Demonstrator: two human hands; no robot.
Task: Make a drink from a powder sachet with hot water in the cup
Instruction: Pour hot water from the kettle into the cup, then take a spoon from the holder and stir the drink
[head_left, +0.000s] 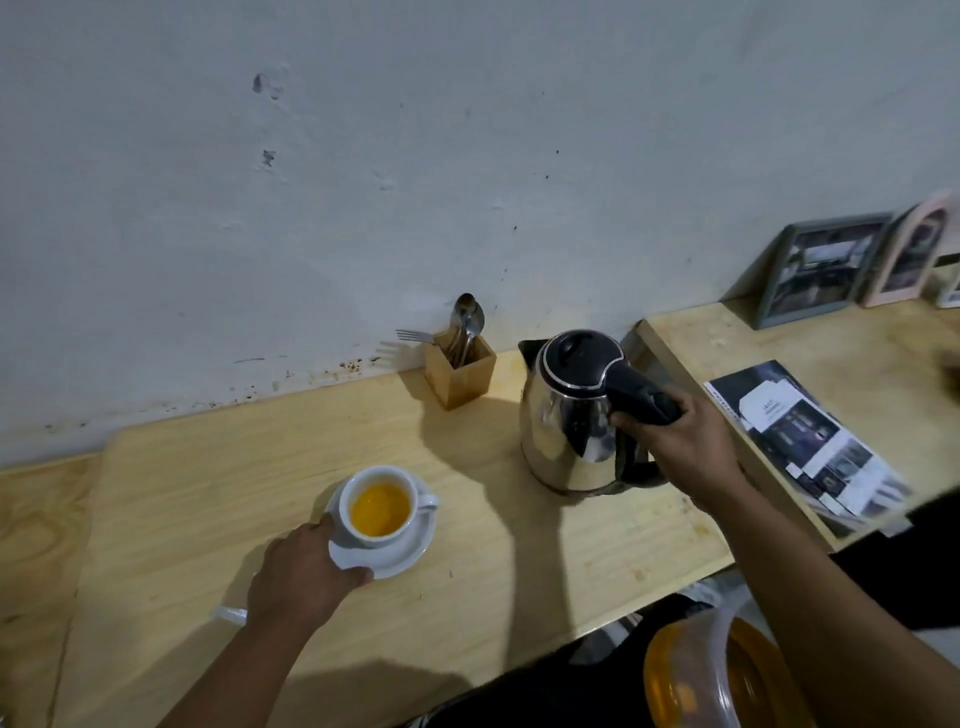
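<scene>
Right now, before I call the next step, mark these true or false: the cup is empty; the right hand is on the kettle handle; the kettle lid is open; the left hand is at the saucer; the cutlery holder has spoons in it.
1. The cup is empty. False: it holds orange liquid.
2. The right hand grips the handle of the kettle. True.
3. The kettle lid is open. False: the black lid sits closed.
4. The left hand holds the saucer at its edge. True.
5. The wooden holder has spoons in it. True, and a fork too.
</scene>
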